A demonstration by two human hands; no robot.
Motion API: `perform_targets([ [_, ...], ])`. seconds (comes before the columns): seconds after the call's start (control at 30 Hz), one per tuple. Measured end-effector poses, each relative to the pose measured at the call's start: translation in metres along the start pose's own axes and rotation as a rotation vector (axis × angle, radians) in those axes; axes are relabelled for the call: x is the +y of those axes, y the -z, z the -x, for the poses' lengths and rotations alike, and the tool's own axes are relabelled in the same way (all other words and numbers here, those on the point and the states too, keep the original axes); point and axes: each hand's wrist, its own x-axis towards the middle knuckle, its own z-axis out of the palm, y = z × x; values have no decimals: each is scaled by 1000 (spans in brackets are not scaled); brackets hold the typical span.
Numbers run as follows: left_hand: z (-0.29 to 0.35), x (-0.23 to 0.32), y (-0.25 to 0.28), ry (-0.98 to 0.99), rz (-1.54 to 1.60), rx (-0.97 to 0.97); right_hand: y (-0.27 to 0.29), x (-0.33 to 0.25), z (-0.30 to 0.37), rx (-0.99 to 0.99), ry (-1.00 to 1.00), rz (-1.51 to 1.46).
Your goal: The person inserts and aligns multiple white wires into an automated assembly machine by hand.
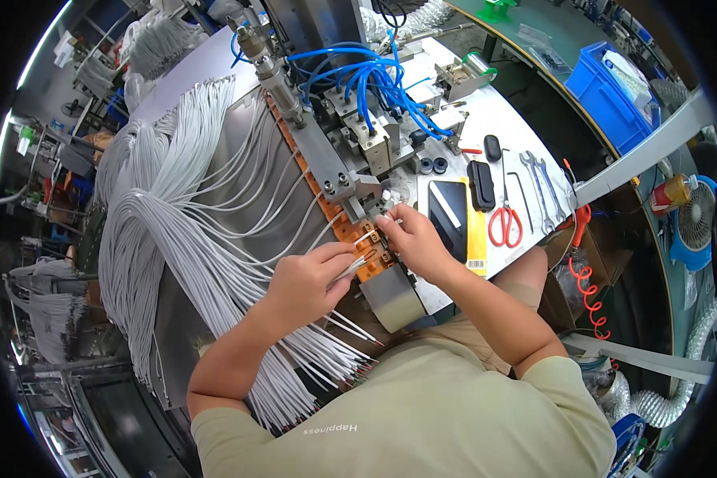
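My left hand (307,285) is closed around a white cable (347,271), whose end points toward an orange fixture strip (372,267). My right hand (413,240) pinches at the strip's edge, just beyond the left fingertips; what it grips is mostly hidden, with a small pale bit showing. Several white cables run from a large bundle (159,215) on the left to the orange strip. The strip passes under a metal press machine (327,151), and a grey metal block (393,299) sits at its near end.
Blue air hoses (374,76) loop over the machine. On the white tabletop at right lie red-handled scissors (505,226), wrenches (542,191), a black case (480,186) and a dark tablet-like panel (448,215). Cut cable ends (327,358) hang near my body. A blue bin (609,95) stands farther right.
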Motion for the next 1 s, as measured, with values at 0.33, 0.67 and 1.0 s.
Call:
perform_targets([
  [0.33, 2, -3, 8, 390, 598, -41, 8, -38, 47, 98, 242, 94],
  [0.67, -5, 0, 7, 393, 556, -102, -17, -29, 53, 116, 758, 456],
  [1.0, 0, -4, 8, 370, 537, -106, -18, -32, 55, 28, 595, 350],
])
